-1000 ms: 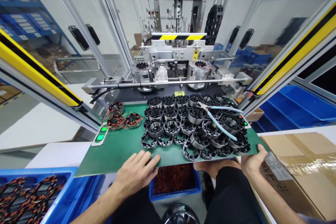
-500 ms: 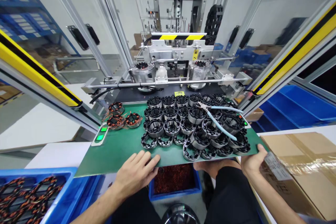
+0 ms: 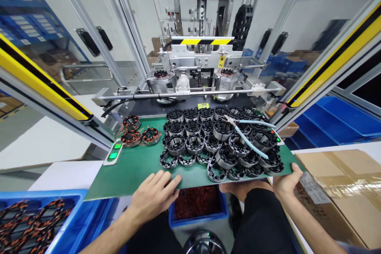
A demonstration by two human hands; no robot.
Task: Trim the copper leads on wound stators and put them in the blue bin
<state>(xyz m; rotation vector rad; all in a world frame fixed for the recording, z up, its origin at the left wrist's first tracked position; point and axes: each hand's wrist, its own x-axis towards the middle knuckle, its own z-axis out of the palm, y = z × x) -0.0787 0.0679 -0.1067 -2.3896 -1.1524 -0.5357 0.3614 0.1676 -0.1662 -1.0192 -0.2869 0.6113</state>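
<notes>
My left hand (image 3: 157,192) rests palm down on the front edge of the green tabletop (image 3: 125,174), fingers loosely laid out and nothing seen in them. At the right front corner, my right hand (image 3: 287,180) grips the tabletop's edge, thumb on top and the other fingers hidden below. Unwound motor stator cores (image 3: 195,143), black and silver, stand in stacked rows between the hands. Across the right-hand stacks lie pliers (image 3: 248,143) with light-blue handles, spread open. Stators wound with copper wire (image 3: 151,135) sit at the tabletop's left.
Behind the tabletop is a machine with two metal cylinders (image 3: 163,83), a stator in each top. Yellow-black posts (image 3: 44,79) flank it. A blue bin (image 3: 74,196) of wound stators stands left, a cardboard box (image 3: 336,174) right, and a blue bin of wire scraps (image 3: 199,204) below.
Red shows more brightly at the tops of the two machine cylinders. Both hands and the parts on the tabletop stay where they were.
</notes>
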